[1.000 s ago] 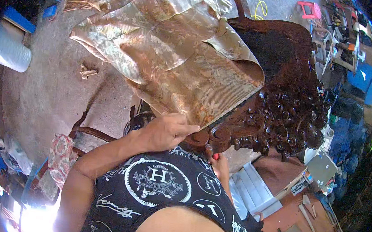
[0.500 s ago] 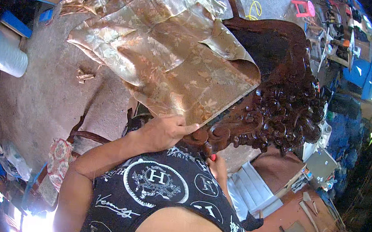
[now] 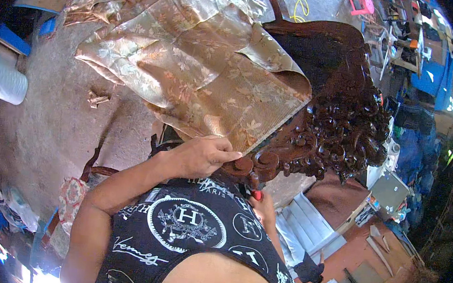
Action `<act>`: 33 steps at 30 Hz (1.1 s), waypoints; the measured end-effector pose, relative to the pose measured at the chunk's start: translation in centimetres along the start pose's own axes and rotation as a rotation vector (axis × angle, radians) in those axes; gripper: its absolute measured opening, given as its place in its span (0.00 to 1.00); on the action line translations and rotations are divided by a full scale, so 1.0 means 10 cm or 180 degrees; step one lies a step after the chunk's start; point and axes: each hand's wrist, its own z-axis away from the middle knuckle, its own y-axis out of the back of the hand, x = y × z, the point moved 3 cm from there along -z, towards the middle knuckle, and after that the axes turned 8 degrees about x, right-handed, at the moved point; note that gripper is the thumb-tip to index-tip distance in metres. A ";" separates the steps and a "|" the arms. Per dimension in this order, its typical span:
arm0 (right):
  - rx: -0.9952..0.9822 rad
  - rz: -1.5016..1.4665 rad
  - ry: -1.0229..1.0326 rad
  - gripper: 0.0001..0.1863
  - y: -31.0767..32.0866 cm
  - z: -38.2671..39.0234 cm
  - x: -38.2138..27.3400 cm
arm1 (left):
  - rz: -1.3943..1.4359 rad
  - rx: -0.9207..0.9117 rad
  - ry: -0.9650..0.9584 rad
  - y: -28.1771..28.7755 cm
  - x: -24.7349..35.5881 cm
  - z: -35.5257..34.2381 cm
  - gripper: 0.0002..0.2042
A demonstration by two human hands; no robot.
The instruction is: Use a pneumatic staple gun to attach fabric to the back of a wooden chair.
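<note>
A large piece of gold-beige floral fabric [image 3: 200, 69] lies draped over a dark, glossy carved wooden furniture frame [image 3: 324, 134]. My left hand [image 3: 203, 157] is closed on the fabric's near corner, thumb and fingers pinching its edge just above a carved scroll. Beyond that hand the cloth spreads out wrinkled, and its right side curls over. Close to my body, below the scroll, my right hand [image 3: 265, 207] is wrapped round a small red handle [image 3: 257, 194]. The rest of that tool is hidden, so its kind cannot be told.
On the concrete floor at left is a fabric scrap [image 3: 97, 99], with a plastic-wrapped roll [image 3: 3, 79] farther left. A patterned cushioned seat [image 3: 72, 201] stands at lower left. White panels [image 3: 305, 224] lie at right, and a pink stool [image 3: 359, 4] stands far back near a yellow cord [image 3: 301, 9].
The whole view has shifted slightly, so most things sit a little farther left. My left hand keeps its pinch on the fabric corner, and my right hand still holds the red handle.
</note>
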 end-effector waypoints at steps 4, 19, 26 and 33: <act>-0.0267 -0.0408 -0.0547 0.18 0.21 0.32 0.21 | -0.0026 -0.0089 -0.0061 0.01 0.02 -0.03 0.27; -0.0199 -0.0829 0.0366 0.21 0.67 0.95 -0.53 | -0.0080 -0.0066 -0.0236 -0.03 -0.06 0.01 0.27; -0.0335 -0.0394 0.0008 0.20 0.54 0.93 -0.34 | 0.0138 0.0064 -0.0234 0.03 -0.03 -0.07 0.21; -0.0209 -0.0557 -0.0113 0.20 0.48 0.90 -0.39 | 0.0549 -0.0276 0.0706 0.10 -0.02 -0.50 0.14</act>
